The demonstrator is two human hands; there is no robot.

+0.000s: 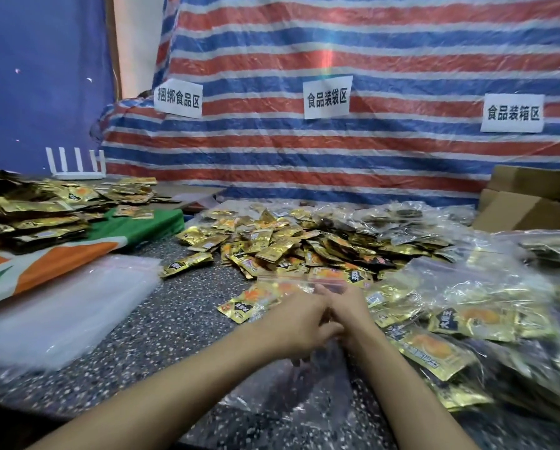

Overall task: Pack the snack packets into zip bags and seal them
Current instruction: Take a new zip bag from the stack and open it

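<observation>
A heap of gold snack packets lies in the middle of the speckled table. In front of it a clear zip bag with a red strip lies flat, with some packets near its mouth. My left hand and my right hand meet over the bag, fingers curled on its plastic; the exact grip is blurred. Filled zip bags of packets are stacked at the right.
A stack of empty zip bags lies at the left, beside a green, orange and white cloth bearing more packets. Cardboard boxes stand at the back right. A striped tarp with paper signs forms the back wall.
</observation>
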